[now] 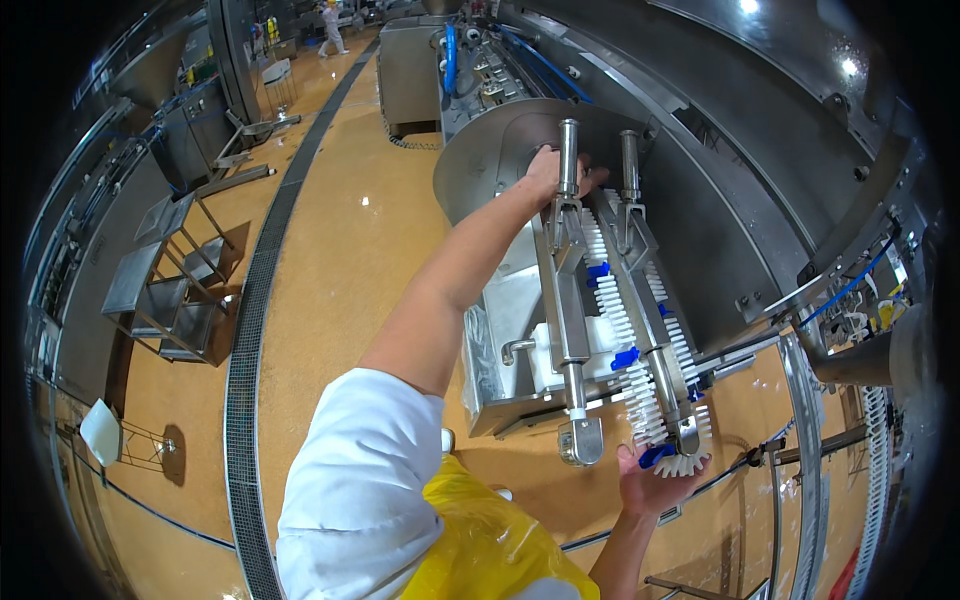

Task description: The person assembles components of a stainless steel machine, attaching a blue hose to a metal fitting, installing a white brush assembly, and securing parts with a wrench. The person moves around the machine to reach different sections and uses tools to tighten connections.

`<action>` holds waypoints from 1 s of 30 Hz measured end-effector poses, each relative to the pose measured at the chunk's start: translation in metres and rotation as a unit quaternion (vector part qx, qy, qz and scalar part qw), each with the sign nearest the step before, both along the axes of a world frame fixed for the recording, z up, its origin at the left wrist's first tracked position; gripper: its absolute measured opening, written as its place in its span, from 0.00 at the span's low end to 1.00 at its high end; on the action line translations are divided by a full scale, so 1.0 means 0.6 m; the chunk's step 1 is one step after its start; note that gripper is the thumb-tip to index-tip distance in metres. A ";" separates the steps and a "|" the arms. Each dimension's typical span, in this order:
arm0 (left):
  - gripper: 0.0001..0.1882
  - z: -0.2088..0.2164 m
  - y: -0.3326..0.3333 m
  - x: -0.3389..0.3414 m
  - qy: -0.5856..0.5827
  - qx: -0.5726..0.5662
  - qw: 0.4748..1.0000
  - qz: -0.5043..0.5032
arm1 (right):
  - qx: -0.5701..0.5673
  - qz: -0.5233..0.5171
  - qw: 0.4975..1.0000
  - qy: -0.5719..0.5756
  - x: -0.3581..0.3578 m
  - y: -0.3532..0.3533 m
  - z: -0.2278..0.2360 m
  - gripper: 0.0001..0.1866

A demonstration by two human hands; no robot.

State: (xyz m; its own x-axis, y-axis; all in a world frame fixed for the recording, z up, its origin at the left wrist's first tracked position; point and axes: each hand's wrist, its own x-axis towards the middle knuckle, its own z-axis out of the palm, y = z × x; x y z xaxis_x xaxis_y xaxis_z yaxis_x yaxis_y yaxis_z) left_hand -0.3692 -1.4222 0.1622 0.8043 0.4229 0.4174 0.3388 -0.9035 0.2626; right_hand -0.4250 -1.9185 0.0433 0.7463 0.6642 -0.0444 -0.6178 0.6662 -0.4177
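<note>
in the head view, reaching forward with the bare left hand near the upper end of a white toothed chain, just behind an upright metal handle; cannot tell whether pinching or only touching there, with part of the fingers hidden. holding the right hand low, palm up and cupped, thumb spread apart from the fingers, beneath the chain's lower end. seeing the chain looped around a long metal bar, slanting down toward the body, with blue clips along the teeth. also seeing a second bar to the left, passing over a white block; beyond both, a round metal plate. wearing a white sleeve and yellow apron. to the left, on an orange floor, looking past a drain grate to metal steps.
</note>
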 end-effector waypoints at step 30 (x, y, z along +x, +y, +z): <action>0.26 -0.080 0.100 0.079 0.079 0.192 0.969 -0.136 | 0.077 0.009 0.996 0.049 0.005 -0.002 -0.002 0.41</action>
